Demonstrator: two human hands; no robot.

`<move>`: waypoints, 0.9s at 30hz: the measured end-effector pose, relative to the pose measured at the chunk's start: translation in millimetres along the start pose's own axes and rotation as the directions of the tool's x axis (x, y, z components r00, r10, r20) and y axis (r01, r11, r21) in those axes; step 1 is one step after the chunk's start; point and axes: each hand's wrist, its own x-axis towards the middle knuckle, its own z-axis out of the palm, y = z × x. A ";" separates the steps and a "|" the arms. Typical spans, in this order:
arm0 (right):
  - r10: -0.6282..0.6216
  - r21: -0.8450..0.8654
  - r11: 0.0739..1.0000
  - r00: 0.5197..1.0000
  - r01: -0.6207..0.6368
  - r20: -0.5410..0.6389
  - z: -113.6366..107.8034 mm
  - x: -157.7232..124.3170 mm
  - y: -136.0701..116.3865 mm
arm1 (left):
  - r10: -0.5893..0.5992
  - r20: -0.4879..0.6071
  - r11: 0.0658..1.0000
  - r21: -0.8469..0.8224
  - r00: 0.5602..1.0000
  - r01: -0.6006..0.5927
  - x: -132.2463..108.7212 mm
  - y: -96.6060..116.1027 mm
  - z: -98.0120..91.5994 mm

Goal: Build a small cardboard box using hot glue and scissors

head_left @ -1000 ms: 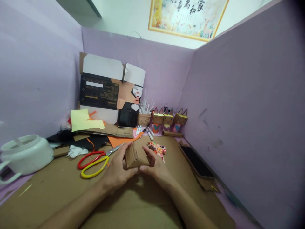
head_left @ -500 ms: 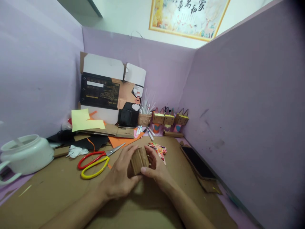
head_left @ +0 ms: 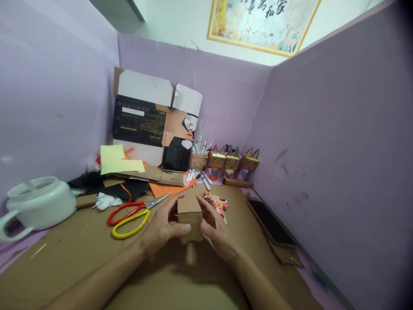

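Between my two hands a small cardboard box is held above the brown cardboard sheet, its flat top and front face showing. My left hand grips its left side, the thumb lying across the front. On the right side my right hand holds it, thumb near the front edge. A pale blurred patch lies just below the box; I cannot make out what it is. Left of my left hand, scissors with red and yellow handles lie partly spread. Beyond my right hand is a colourful patterned piece.
A white pot stands at the left. Cardboard figures with pointed ears and a basket of markers line the back, beside an unfolded printed carton. A dark phone-like slab lies near the right wall.
The box has been turned in my hands, so its flat top now faces up. My left thumb has come round to its front. The view has shifted slightly.
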 end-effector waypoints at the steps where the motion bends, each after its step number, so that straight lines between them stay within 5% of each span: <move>1: 0.016 -0.018 1.000 0.999 -0.017 -0.041 0.3 0.0 0.4 | -0.023 0.008 1.000 -0.006 1.000 0.023 0.9 -1.7 -0.2; 12: 0.157 -0.062 0.980 0.929 -0.188 -0.336 6.6 3.8 3.7 | -0.101 -0.153 0.989 0.090 0.983 0.116 2.9 -9.2 7.0; 22: 0.169 0.000 0.984 0.946 -0.176 -0.275 8.6 3.8 3.0 | -0.154 -0.068 0.983 -0.114 0.986 0.145 4.0 -8.2 9.7; 25: 0.072 -0.216 0.966 0.952 -0.141 -0.298 -2.6 6.7 -11.0 | -0.110 -0.141 0.987 -0.135 0.984 0.091 5.8 -5.2 7.2; 27: -0.012 -0.486 0.841 0.891 -0.236 -0.453 -19.2 9.7 -23.0 | -0.080 -0.195 0.990 -0.130 0.978 0.055 7.8 -2.7 0.7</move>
